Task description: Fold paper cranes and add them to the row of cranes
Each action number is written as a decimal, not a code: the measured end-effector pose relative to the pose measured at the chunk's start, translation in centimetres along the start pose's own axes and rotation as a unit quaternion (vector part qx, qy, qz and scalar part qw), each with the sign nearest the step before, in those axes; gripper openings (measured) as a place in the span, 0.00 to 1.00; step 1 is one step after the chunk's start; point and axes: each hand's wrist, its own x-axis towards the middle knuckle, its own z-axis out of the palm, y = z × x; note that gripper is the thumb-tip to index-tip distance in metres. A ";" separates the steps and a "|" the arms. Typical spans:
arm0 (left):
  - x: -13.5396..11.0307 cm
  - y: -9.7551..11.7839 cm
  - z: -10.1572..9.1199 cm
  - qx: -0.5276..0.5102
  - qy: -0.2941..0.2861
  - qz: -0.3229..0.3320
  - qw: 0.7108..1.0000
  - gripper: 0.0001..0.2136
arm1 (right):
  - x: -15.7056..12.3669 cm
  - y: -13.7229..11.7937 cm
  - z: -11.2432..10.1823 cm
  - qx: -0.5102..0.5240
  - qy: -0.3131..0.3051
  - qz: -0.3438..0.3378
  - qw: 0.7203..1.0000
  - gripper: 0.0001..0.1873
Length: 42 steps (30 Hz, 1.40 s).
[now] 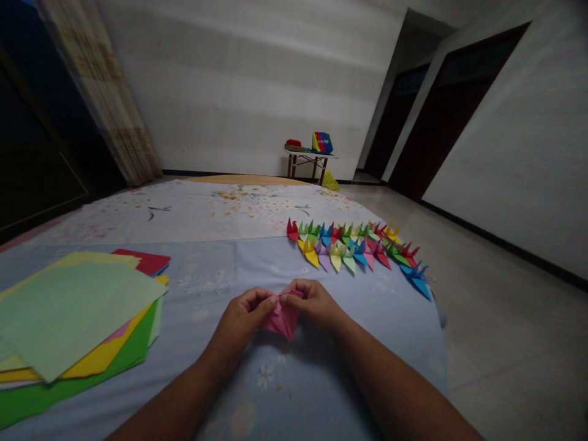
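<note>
A partly folded pink paper (283, 318) is held just above the pale blue cloth (220, 269). My left hand (242, 316) pinches its left side with closed fingers. My right hand (311, 301) pinches its upper right edge, fingertips nearly meeting those of the left. Beyond my hands lie two rows of several folded paper cranes (356, 248) in red, yellow, green, blue, purple and pink. A loose stack of coloured paper sheets (73, 318), pale green on top, lies to the left.
The cloth ends at the right (438, 306), where a tiled floor (505, 318) begins. A small table (309, 160) with a coloured box stands by the far wall. A curtain (110, 104) hangs at the left; dark doorways (441, 110) open at the right.
</note>
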 end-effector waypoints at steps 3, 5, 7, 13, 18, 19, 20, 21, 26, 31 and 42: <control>0.0 0.0 -0.1 0.003 0.015 0.001 1.000 0.11 | 0.0 0.0 0.0 -0.019 -0.010 -0.005 1.000 0.17; 0.0 -0.1 -0.2 0.001 0.012 -0.001 1.000 0.11 | -0.1 -0.1 0.0 -0.021 -0.010 -0.012 1.000 0.16; 0.1 -0.3 -0.3 -0.002 0.006 -0.003 1.000 0.11 | -0.1 -0.2 0.0 -0.017 -0.010 -0.014 1.000 0.16; 0.0 -0.4 -0.3 -0.002 -0.008 0.004 1.000 0.11 | -0.2 -0.5 0.0 0.016 -0.008 -0.014 1.000 0.15; -0.1 -0.1 -0.2 0.003 -0.002 -0.003 1.000 0.12 | -0.3 -1.0 0.0 0.024 -0.001 -0.009 1.000 0.16; -0.1 -0.1 -0.2 0.003 -0.001 -0.003 1.000 0.12 | -0.3 -1.1 -0.1 0.025 0.003 -0.008 1.000 0.16; -0.1 0.0 -0.3 0.002 0.001 -0.002 1.000 0.12 | -0.3 -1.1 -0.1 0.027 0.008 -0.008 1.000 0.16; -0.1 0.0 -0.3 0.002 0.001 -0.001 1.000 0.12 | -0.2 -1.0 -0.2 0.030 0.013 -0.009 0.999 0.16; 0.1 0.3 -0.5 -0.005 0.008 0.000 1.000 0.11 | -0.1 -0.9 -0.5 0.047 0.027 -0.019 0.998 0.14; 0.2 0.3 -0.7 -0.015 0.004 0.000 1.000 0.10 | -0.1 -0.7 -0.6 0.056 0.022 -0.025 0.998 0.14; 0.1 0.8 -1.0 0.017 0.003 0.007 1.000 0.14 | 0.2 -0.2 -1.3 0.031 0.017 -0.020 0.999 0.17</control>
